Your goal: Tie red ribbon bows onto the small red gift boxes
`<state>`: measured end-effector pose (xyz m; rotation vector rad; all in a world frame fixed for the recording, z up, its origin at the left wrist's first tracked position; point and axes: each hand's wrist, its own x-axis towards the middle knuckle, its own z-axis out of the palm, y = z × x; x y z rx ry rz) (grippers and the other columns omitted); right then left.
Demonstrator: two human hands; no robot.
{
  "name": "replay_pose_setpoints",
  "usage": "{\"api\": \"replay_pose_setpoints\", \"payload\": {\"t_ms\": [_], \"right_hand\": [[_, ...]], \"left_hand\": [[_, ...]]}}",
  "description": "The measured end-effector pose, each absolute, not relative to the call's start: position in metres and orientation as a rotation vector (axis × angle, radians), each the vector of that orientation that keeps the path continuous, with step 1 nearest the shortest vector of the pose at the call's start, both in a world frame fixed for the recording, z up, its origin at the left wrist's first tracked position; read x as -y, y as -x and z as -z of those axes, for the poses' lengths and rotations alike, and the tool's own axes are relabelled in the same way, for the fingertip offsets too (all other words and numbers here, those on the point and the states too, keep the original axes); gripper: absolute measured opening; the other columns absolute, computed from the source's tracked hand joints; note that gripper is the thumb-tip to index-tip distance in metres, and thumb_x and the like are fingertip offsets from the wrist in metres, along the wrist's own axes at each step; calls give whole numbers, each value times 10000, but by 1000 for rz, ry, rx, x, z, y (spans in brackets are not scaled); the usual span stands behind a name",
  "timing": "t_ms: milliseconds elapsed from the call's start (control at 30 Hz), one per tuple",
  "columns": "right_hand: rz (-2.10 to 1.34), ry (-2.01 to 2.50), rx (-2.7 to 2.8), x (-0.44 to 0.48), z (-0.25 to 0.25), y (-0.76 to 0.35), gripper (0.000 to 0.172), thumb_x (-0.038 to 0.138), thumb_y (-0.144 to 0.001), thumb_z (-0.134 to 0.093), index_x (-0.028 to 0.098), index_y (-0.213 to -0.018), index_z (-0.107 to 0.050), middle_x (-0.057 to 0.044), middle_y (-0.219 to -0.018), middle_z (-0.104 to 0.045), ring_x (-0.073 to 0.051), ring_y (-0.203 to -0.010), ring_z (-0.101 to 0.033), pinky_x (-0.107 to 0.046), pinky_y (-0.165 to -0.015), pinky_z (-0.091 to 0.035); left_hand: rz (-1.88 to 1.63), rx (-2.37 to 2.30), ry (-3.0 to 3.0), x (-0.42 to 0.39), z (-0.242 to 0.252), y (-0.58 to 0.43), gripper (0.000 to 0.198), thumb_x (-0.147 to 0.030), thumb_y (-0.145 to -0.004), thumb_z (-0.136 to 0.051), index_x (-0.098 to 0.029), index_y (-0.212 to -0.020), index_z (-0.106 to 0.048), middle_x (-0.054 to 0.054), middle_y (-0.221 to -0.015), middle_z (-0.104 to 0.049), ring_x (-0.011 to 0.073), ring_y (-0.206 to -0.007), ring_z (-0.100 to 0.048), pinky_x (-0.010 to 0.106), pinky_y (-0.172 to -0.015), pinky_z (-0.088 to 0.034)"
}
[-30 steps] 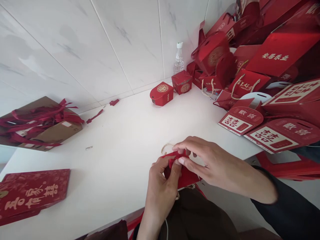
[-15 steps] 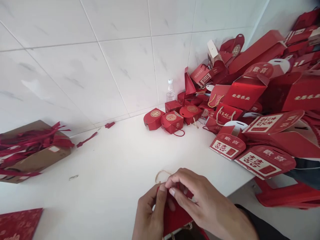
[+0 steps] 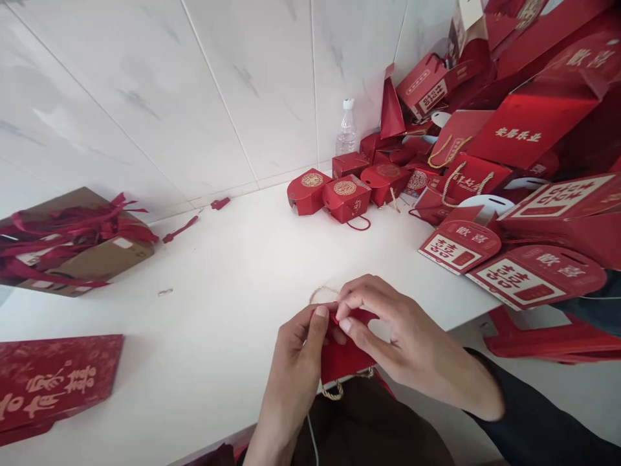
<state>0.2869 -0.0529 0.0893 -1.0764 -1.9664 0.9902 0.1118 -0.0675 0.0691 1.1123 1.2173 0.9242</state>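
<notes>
A small red paper gift bag or box [image 3: 345, 358] with gold twisted cord [image 3: 332, 392] is held low over the table's front edge. My left hand [image 3: 301, 346] grips its upper left side, thumb pressed on the near face. At its top edge, my right hand [image 3: 388, 323] pinches with thumb and forefinger; what lies between those fingertips is too small to make out. A loop of thin gold cord [image 3: 321, 289] rises behind the fingers onto the white tabletop. Part of the red piece is hidden behind both hands.
Small red boxes [image 3: 346, 197] stand near the wall beside a clear plastic bottle [image 3: 346, 129]. A large heap of red gift boxes [image 3: 509, 272] fills the right side. On the left are a cardboard box [image 3: 130, 255] of dark red ribbons and a red printed bag [image 3: 63, 382].
The camera view has tilted downward, so the table's things appear higher and the lap shows. Both hands keep nearly the same grip on the red piece.
</notes>
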Motion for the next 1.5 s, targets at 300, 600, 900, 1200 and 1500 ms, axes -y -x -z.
{"api": "replay_pose_setpoints", "payload": {"t_ms": [300,600,900,1200,1500], "right_hand": [[-1120,1122,1899,54,-78,-290,144,163,-991,-592,261,-1086,-546,21,-1118,-655,-128,-1017,-623,-239,-930,-475],[-1116,1099,2040,47,-75,-298,454,125,-979,-551,278,-1404,-513,-29,-1421,-590,-186,-1302,-550,-336,-1117,-420],[-1046,1086,2074,38,-77,-295,216,93,-988,-546,217,-1102,-681,-19,-1073,-707,-162,-1004,-654,-276,-910,-492],[-1124,1160,2040,40,-80,-296,148,202,-1023,-551,242,-1024,-693,2,-995,-713,-166,-918,-660,-282,-868,-496],[-1350,1142,1994,34,-88,-297,207,208,-1035,-515,246,-1123,-698,-2,-1047,-748,-177,-935,-695,-274,-832,-523]], "left_hand": [[-913,-1166,-1063,66,-67,-108,308,-474,-963,-595,-205,-913,-735,-17,-798,-664,110,-774,-542,204,-708,-440],[-804,-1228,-1153,68,-63,-100,205,-410,-893,-693,-236,-998,-721,9,-922,-668,169,-901,-560,299,-832,-461],[-876,-1351,-1319,73,-66,-106,180,-273,-883,-656,-270,-1054,-710,0,-961,-714,155,-910,-600,255,-808,-511],[-1205,-1633,-1885,80,-41,-120,265,-90,-875,-589,-257,-1073,-643,4,-928,-706,150,-815,-647,259,-717,-528],[-1523,-1389,-2232,76,-28,-123,279,52,-866,-608,-186,-1010,-589,52,-1006,-689,151,-931,-649,285,-809,-554]]}}
